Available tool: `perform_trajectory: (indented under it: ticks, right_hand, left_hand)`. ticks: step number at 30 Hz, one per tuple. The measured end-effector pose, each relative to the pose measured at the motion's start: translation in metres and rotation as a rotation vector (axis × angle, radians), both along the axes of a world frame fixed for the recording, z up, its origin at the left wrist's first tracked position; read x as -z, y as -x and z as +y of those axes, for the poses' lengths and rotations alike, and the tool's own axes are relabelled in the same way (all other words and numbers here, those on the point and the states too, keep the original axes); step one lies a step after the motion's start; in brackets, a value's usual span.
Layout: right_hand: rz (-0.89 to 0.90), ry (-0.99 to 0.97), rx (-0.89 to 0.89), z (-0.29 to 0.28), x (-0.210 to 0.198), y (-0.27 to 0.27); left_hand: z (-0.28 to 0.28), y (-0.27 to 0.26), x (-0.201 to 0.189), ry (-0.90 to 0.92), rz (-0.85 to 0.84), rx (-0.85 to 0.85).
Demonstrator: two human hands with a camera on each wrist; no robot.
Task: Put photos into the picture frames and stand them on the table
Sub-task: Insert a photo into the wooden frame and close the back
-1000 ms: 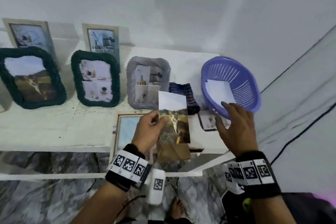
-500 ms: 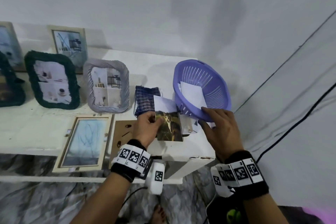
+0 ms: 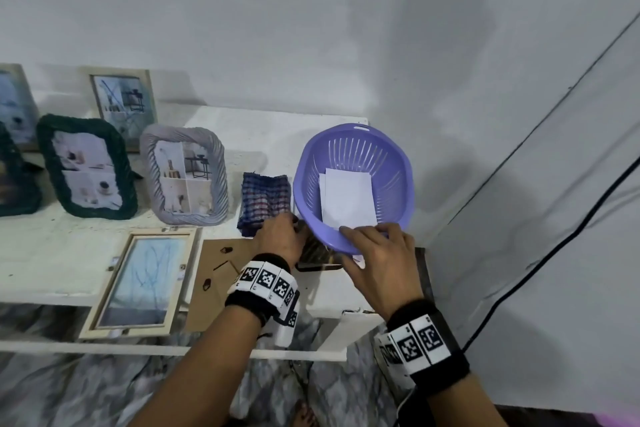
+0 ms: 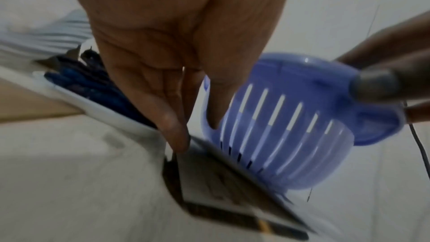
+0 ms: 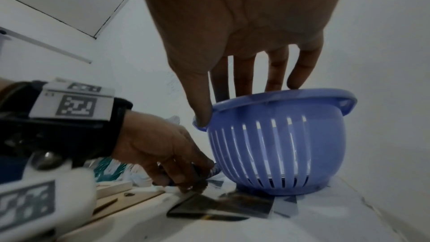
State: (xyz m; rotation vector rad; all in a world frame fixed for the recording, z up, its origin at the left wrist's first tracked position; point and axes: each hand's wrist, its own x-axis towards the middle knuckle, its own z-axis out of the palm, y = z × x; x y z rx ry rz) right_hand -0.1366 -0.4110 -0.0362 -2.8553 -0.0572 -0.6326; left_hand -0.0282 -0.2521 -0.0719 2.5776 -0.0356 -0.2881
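Head view: four frames stand filled at 9 to 11 o'clock, one wooden frame point(image 3: 138, 279) lies flat and open with its backing board point(image 3: 216, 282) beside it, so one fitting remains. Left wrist view: left hand point(image 4: 177, 52) fingertips pinch the dark photo point(image 4: 223, 185) lying at 6 o'clock of the basket point(image 4: 286, 135). Right wrist view: right hand point(image 5: 244, 30), fingers spread and hooked over the basket rim, thumb outside; photo dark, glossy, flat
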Motion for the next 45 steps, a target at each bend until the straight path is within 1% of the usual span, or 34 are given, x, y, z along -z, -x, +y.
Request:
perform_trajectory:
  ticks: [2, 3, 4, 6, 9, 10, 11, 14, 16, 18, 21, 23, 25, 27, 32, 34, 38, 39, 41, 43, 45]
  right_hand:
    - [0.041, 0.003, -0.02, 0.002, 0.003, 0.001]
    - [0.056, 0.003, -0.028, 0.003, 0.003, 0.001]
    - [0.072, -0.006, -0.038, 0.002, 0.001, 0.001]
    - [0.091, -0.058, -0.063, -0.004, -0.004, -0.005]
    - [0.081, -0.205, -0.082, -0.018, -0.022, -0.025]
    - [0.096, -0.247, -0.077, -0.021, -0.032, -0.035]
    - [0.138, -0.255, -0.07, -0.024, -0.043, -0.046]
    - [0.381, -0.086, -0.067, -0.033, -0.069, -0.093]
    - [0.558, 0.022, -0.072, -0.037, -0.074, -0.131]
    - [0.687, 0.133, -0.069, -0.036, -0.07, -0.165]
    - [0.825, 0.3, -0.057, -0.026, -0.055, -0.203]
    - [0.865, 0.355, -0.058, -0.021, -0.041, -0.22]
    - [0.851, 0.408, -0.05, -0.019, -0.027, -0.23]
    - [0.87, 0.47, -0.052, -0.021, -0.017, -0.235]
    - [0.896, 0.533, -0.055, -0.023, -0.004, -0.24]
    - [0.873, 0.518, -0.051, -0.023, -0.004, -0.242]
    - [0.725, 0.461, -0.064, -0.022, -0.009, -0.243]
    - [0.707, 0.402, -0.072, -0.023, -0.011, -0.243]
    - [0.732, 0.228, -0.096, -0.028, -0.024, -0.243]
    - [0.745, 0.083, -0.129, -0.034, -0.047, -0.24]
    - [0.683, -0.011, -0.168, -0.039, -0.073, -0.232]
  left_hand:
    - [0.009, -0.002, -0.001, 0.019, -0.022, 0.026]
    - [0.014, -0.004, -0.001, 0.049, -0.038, 0.028]
    - [0.019, -0.005, -0.001, 0.117, -0.058, 0.024]
    - [0.024, -0.005, -0.006, 0.361, -0.049, -0.03]
    - [0.025, -0.001, -0.02, 0.716, 0.075, -0.15]
    - [0.025, -0.001, -0.025, 0.788, 0.105, -0.153]
    - [0.025, 0.0, -0.027, 0.823, 0.122, -0.139]
    - [0.023, -0.002, -0.028, 0.848, 0.122, -0.093]
    - [0.023, -0.003, -0.028, 0.864, 0.124, -0.083]
    - [0.023, -0.003, -0.027, 0.876, 0.132, -0.074]
    - [0.026, -0.005, -0.022, 0.882, 0.148, -0.069]
    - [0.026, -0.006, -0.02, 0.874, 0.159, -0.058]
    - [0.027, -0.006, -0.019, 0.861, 0.147, -0.042]
    - [0.026, -0.006, -0.017, 0.841, 0.128, -0.03]
    - [0.026, -0.005, -0.02, 0.848, 0.132, -0.048]
    - [0.026, -0.004, -0.021, 0.854, 0.121, -0.047]
    - [0.026, -0.004, -0.019, 0.841, 0.088, -0.046]
    - [0.027, -0.004, -0.019, 0.834, 0.076, -0.045]
    - [0.028, -0.003, -0.017, 0.807, 0.038, -0.047]
    - [0.029, -0.001, -0.015, 0.756, -0.024, -0.053]
    - [0.029, 0.002, -0.017, 0.713, -0.111, -0.046]
